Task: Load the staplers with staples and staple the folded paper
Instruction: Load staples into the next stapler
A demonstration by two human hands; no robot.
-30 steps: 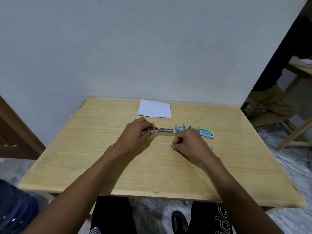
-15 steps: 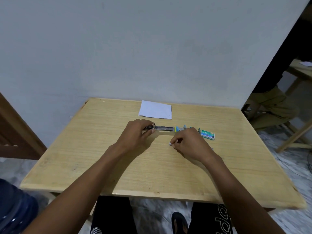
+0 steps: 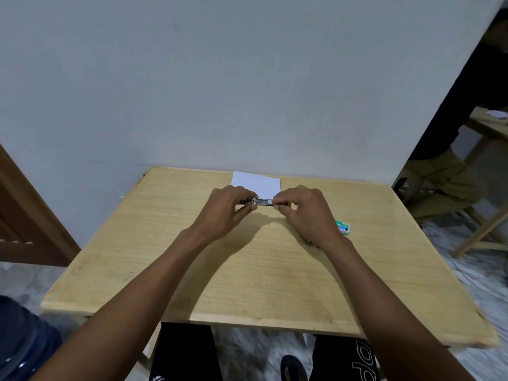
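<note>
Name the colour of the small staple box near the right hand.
Green and white staple box, seen in the head view.

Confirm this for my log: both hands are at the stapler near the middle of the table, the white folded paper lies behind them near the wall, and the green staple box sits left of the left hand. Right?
Not quite. The head view shows the green staple box by the right hand, not left of the left hand. The stapler and folded paper are as stated.

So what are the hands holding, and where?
The left hand grips the open stapler at its hinge end; the right hand pinches its other end.
</note>
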